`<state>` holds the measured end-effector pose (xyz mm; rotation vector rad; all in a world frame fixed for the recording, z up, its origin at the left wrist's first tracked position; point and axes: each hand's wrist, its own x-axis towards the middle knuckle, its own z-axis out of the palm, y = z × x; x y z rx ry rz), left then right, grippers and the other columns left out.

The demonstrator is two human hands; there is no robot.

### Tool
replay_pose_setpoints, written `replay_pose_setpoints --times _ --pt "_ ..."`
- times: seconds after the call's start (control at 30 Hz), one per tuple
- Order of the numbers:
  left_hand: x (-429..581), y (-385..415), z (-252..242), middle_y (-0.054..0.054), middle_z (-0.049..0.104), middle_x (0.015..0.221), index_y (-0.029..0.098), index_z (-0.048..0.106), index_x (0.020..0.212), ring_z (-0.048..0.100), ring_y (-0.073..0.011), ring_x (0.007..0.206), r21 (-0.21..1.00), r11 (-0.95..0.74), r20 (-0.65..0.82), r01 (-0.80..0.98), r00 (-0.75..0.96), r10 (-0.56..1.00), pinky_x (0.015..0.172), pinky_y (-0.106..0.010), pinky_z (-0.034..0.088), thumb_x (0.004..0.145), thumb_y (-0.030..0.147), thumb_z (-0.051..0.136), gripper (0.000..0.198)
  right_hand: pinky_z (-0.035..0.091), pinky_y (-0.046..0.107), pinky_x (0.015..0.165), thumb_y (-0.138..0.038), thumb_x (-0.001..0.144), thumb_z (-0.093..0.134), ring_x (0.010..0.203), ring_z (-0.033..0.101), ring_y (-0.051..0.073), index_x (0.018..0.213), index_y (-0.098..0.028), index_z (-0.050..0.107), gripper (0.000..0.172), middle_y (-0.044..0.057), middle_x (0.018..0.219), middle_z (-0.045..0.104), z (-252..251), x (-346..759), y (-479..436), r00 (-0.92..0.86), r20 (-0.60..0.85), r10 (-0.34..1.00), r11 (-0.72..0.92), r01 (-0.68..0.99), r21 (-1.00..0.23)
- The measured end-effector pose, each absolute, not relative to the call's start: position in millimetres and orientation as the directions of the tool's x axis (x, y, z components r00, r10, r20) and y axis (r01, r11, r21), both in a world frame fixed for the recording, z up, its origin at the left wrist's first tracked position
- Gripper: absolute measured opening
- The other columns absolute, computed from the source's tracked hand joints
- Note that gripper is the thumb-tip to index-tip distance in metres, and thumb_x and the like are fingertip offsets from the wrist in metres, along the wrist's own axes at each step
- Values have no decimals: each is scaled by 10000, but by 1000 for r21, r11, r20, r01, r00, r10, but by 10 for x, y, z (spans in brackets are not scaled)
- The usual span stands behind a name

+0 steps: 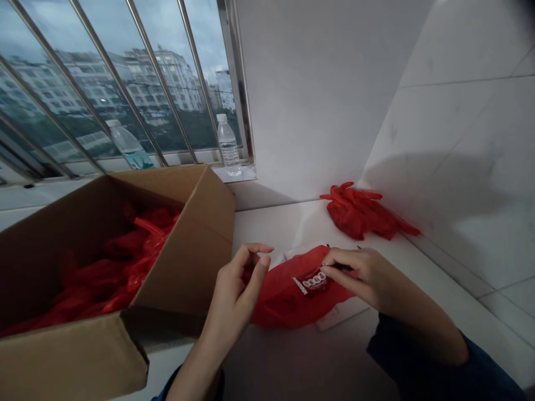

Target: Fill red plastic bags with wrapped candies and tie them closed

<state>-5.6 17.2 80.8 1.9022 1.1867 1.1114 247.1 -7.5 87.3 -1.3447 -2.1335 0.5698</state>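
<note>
A red plastic bag [284,303] with white printing lies flattened in front of me. My left hand [236,289] is at its left end, fingers curled and the thumb apart from the forefinger, with nothing visible between them. Over the bag's right part, my right hand [355,273] has its thumb and forefinger closed in a pinch. Something tiny shows at those fingertips, too small to name. Beneath the bag, a flat white piece [343,313] sticks out at the lower right; most of it is covered.
An open cardboard box [196,239] full of red plastic bags [104,273] stands at my left. More red bags [363,214] are heaped by the wall at the back right. Two bottles, one clear [228,146] and one labelled [129,147], stand by the barred window.
</note>
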Motion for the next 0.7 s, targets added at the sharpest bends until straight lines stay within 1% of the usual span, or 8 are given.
replay_pose_setpoints --times 0.1,0.17,0.23,0.3,0.4,0.5,0.63,0.7 --pt "-44 124 806 45 524 738 231 599 1134 467 -101 618 845 -406 326 348 267 907 576 -210 368 1004 416 483 254 329 297 613 -168 947 506 648 570 153 761 -181 603 210 9 717 656 757 2355 -72 -325 58 944 321 863 -390" --pt "-22 93 808 44 525 736 231 598 1138 476 -101 626 850 -419 327 320 306 894 587 -209 378 1008 420 475 260 347 301 632 -110 939 478 700 614 177 754 -169 617 239 37 773 692 662 2216 -27 -324 -21 946 302 902 -310" --pt "-4 73 813 42 532 732 225 598 1132 488 -101 635 847 -437 338 303 330 882 599 -210 384 1010 418 471 261 392 301 683 -104 956 447 772 642 187 782 -166 635 263 55 855 705 589 2106 32 -376 -17 927 351 881 -318" --pt "2 68 821 38 545 730 217 601 1119 495 -101 632 839 -453 353 301 331 875 595 -211 381 1011 410 472 256 430 308 764 -129 979 429 877 646 198 827 -170 649 270 69 956 692 553 2080 77 -432 45 901 420 838 -349" --pt "-12 81 829 36 553 706 211 618 1093 494 -104 612 816 -482 391 319 309 867 582 -215 374 1008 398 481 247 450 331 832 -166 991 427 968 625 216 863 -166 643 251 91 1035 642 559 2204 87 -435 119 892 448 822 -352" --pt "-36 89 829 24 586 740 214 634 1067 497 -107 615 790 -506 433 346 268 860 600 -222 383 1008 387 482 238 447 334 799 -169 977 444 905 626 211 830 -161 618 228 84 977 636 588 2390 49 -403 110 908 416 848 -327" --pt "-38 69 829 26 606 766 228 642 1048 490 -96 601 773 -521 455 362 256 853 618 -220 389 1016 361 470 220 396 321 669 -160 951 454 785 645 222 771 -171 618 243 60 817 687 583 2436 44 -300 -20 954 286 925 -248" --pt "-27 55 835 31 610 771 233 639 1048 497 -90 602 771 -528 454 356 275 848 613 -213 388 1017 356 469 212 376 314 642 -183 962 441 786 666 231 793 -176 641 262 65 822 715 552 2352 95 -304 -47 951 284 926 -249"
